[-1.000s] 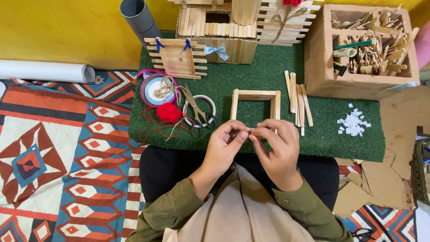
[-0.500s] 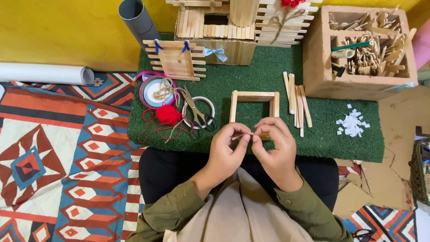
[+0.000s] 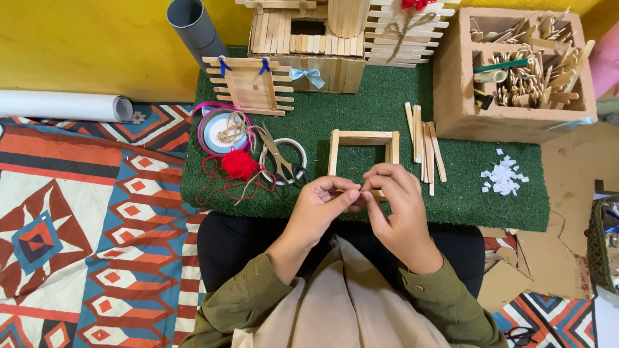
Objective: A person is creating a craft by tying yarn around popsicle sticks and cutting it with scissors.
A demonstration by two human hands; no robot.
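Observation:
My left hand (image 3: pixel 322 207) and my right hand (image 3: pixel 396 200) meet over the near edge of a green turf mat (image 3: pixel 387 106). Together they pinch a thin wooden stick (image 3: pixel 377 192), mostly hidden by the fingers. It lies at the open near side of a square frame of wooden sticks (image 3: pixel 363 148), which rests flat on the mat. A small pile of loose wooden sticks (image 3: pixel 425 145) lies just right of the frame.
Left of my hands lie scissors (image 3: pixel 278 154), tape rings, red yarn (image 3: pixel 240 163) and twine. A stick house (image 3: pixel 335 32) and a small stick fence (image 3: pixel 248 84) stand at the back. A box of wooden pieces (image 3: pixel 516 71) is at right, near white scraps (image 3: pixel 501 177).
Both hands have shifted slightly forward and down with the stick, bringing it against the near side of the square frame.

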